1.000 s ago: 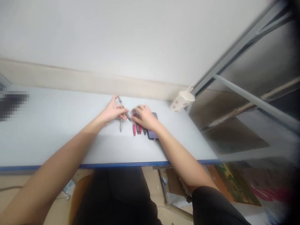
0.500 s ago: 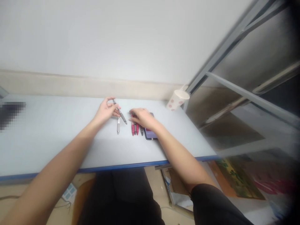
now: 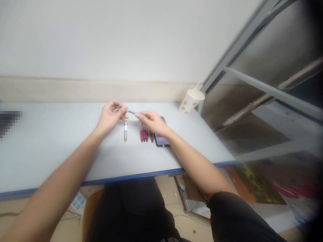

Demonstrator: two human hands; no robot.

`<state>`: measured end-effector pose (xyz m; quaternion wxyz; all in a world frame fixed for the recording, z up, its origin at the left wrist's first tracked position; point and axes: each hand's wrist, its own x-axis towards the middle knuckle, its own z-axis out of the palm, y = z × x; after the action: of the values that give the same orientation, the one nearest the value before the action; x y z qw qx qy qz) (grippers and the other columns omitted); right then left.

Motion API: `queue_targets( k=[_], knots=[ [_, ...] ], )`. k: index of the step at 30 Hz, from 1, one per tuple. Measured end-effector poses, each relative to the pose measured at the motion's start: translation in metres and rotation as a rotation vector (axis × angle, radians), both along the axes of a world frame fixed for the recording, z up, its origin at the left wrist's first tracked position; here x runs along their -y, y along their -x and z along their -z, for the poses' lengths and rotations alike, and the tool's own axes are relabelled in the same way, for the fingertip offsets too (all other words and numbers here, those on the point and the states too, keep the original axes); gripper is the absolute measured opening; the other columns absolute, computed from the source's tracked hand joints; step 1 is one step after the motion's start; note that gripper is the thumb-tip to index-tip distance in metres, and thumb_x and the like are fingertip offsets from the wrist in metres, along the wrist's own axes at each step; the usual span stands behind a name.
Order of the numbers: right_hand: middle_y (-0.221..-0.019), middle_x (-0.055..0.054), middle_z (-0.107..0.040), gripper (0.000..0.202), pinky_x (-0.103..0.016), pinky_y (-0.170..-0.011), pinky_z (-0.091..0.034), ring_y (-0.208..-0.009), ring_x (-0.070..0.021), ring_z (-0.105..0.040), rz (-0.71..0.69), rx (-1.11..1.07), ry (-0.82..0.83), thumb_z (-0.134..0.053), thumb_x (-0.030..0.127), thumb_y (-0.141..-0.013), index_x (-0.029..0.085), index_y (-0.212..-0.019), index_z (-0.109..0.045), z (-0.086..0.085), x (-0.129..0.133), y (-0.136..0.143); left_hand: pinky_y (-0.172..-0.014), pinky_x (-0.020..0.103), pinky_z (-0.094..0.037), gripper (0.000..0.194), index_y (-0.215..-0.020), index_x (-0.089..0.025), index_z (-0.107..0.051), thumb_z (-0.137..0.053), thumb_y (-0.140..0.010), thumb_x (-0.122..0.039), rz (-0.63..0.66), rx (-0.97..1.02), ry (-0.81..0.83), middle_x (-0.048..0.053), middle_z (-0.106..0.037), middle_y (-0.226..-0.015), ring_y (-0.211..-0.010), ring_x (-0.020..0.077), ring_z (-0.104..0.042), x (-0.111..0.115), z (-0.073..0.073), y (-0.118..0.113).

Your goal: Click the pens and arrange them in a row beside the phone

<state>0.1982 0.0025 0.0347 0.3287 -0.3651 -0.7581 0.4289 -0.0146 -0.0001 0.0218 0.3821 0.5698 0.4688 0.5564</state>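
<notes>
Between my two hands a slim dark pen (image 3: pixel 132 112) is held roughly level above the desk. My left hand (image 3: pixel 112 116) is closed on its left end, which the fingers mostly cover. Thumb and fingers of my right hand (image 3: pixel 153 123) pinch the other end. A white pen with a grey grip (image 3: pixel 125 132) lies on the desk just below my left hand. Under my right hand lie several pens side by side, red pens (image 3: pixel 141 136) and dark ones (image 3: pixel 151 137), their upper parts hidden by the hand. Beside them is a flat purple, dark-edged item (image 3: pixel 161 140), partly covered by my right wrist.
A spotted paper cup (image 3: pixel 191 101) stands at the desk's back right, near a metal frame (image 3: pixel 234 50). A pixelated dark object (image 3: pixel 10 121) is at the far left. The pale desk (image 3: pixel 63 134) has a blue front edge and meets the wall behind.
My right hand has lifted off the row of pens and moved left to grip the pen in my left hand. That pen has turned from slanting downward to nearly level.
</notes>
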Motion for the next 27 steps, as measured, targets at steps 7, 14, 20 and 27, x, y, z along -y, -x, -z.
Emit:
queue_targets(
  k=[7, 14, 20, 27],
  knots=[
    [-0.043, 0.002, -0.044, 0.074, -0.029, -0.062, -0.040, -0.049, -0.0113, -0.046, -0.068, 0.107, 0.144, -0.048, 0.076, -0.100, 0.020, -0.051, -0.051, -0.019, -0.015, -0.028, -0.079, 0.035, -0.049, 0.026, -0.090, -0.022, -0.058, -0.052, -0.103, -0.043, 0.040, -0.733, -0.304, 0.005, -0.067, -0.091, -0.085, 0.0217, -0.062, 0.013, 0.000, -0.002],
    [-0.059, 0.000, -0.062, 0.046, -0.028, -0.061, -0.042, -0.058, -0.0128, -0.054, -0.193, 0.204, -0.001, -0.070, 0.056, -0.094, 0.018, -0.070, -0.068, -0.034, -0.016, -0.046, -0.070, 0.032, -0.043, 0.046, -0.077, -0.023, -0.050, -0.031, -0.111, -0.048, 0.288, -0.747, -0.151, 0.002, -0.058, -0.074, -0.069, 0.0199, -0.056, 0.024, -0.003, -0.013],
    [-0.085, -0.005, -0.077, 0.031, -0.030, -0.075, -0.051, -0.080, -0.0183, -0.069, -0.171, 0.188, -0.098, -0.069, 0.047, -0.095, 0.017, -0.086, -0.074, -0.030, -0.019, -0.047, -0.064, 0.031, -0.038, 0.046, -0.075, -0.023, -0.049, -0.034, -0.110, -0.048, 0.255, -0.706, -0.073, -0.001, -0.055, -0.065, -0.061, 0.0191, -0.052, 0.025, -0.004, -0.012],
    [-0.102, -0.006, -0.078, 0.026, -0.032, -0.083, -0.052, -0.092, -0.0200, -0.071, -0.124, 0.170, -0.124, -0.073, 0.043, -0.091, 0.018, -0.100, -0.073, -0.024, -0.020, -0.045, -0.069, 0.033, -0.038, 0.043, -0.075, -0.024, -0.049, -0.035, -0.110, -0.046, 0.208, -0.779, -0.115, 0.001, -0.058, -0.072, -0.067, 0.0210, -0.053, 0.027, -0.005, -0.015]
  ],
)
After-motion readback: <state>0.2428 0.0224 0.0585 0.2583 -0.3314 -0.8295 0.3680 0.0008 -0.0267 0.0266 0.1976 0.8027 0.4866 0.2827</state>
